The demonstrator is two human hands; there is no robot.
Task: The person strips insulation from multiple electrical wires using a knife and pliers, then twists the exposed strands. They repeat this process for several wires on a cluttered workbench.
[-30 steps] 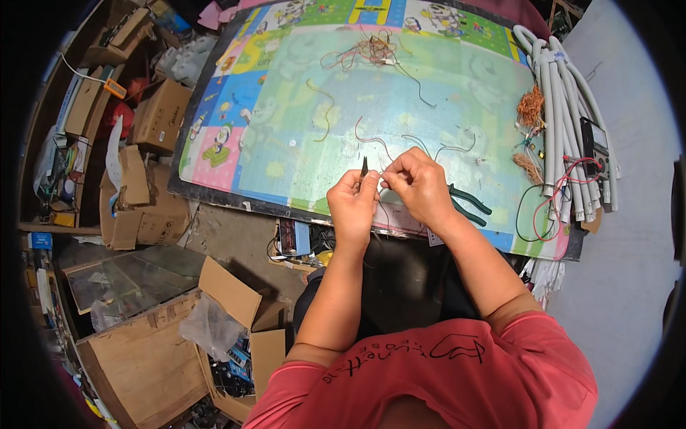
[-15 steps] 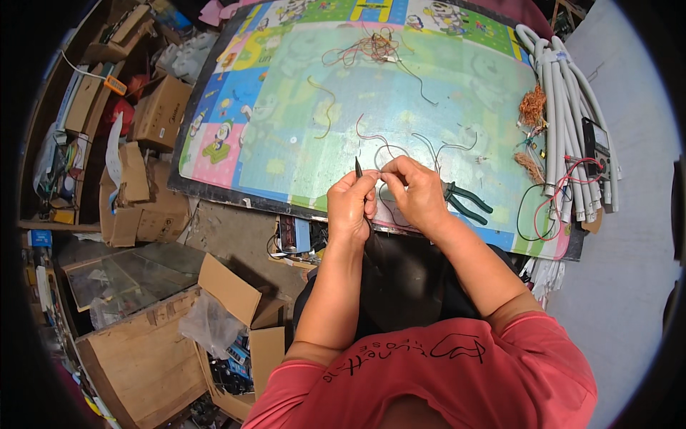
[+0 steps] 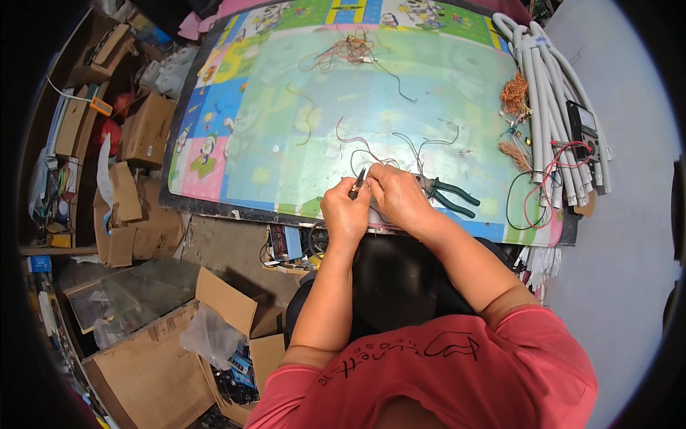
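My left hand (image 3: 344,213) is closed around a slim dark pointed tool (image 3: 359,183), its tip sticking up past the thumb; its exact kind cannot be made out. Close against it, my right hand (image 3: 401,199) is pinched at the fingertips. A thin red and dark wire (image 3: 351,140) curls up to those fingers, which seem to hold it, though the pinch itself is hidden. Just right of my right hand lie pliers with dark green handles (image 3: 455,194), their jaws partly behind the hand. Thin dark wires (image 3: 421,146) lie beyond them on the table.
A tangle of thin wires (image 3: 350,50) and a yellow wire (image 3: 309,114) lie farther back on the patterned mat (image 3: 271,171). At the right are bundled white tubes (image 3: 547,114), copper strands (image 3: 514,93) and a meter (image 3: 584,129) with red and black leads. Cardboard boxes (image 3: 146,129) stand left.
The view has shifted slightly, so the table sits a little left and higher. My hands have drawn closer together; the right fingers now curl beside the tool, which tilts more to the right.
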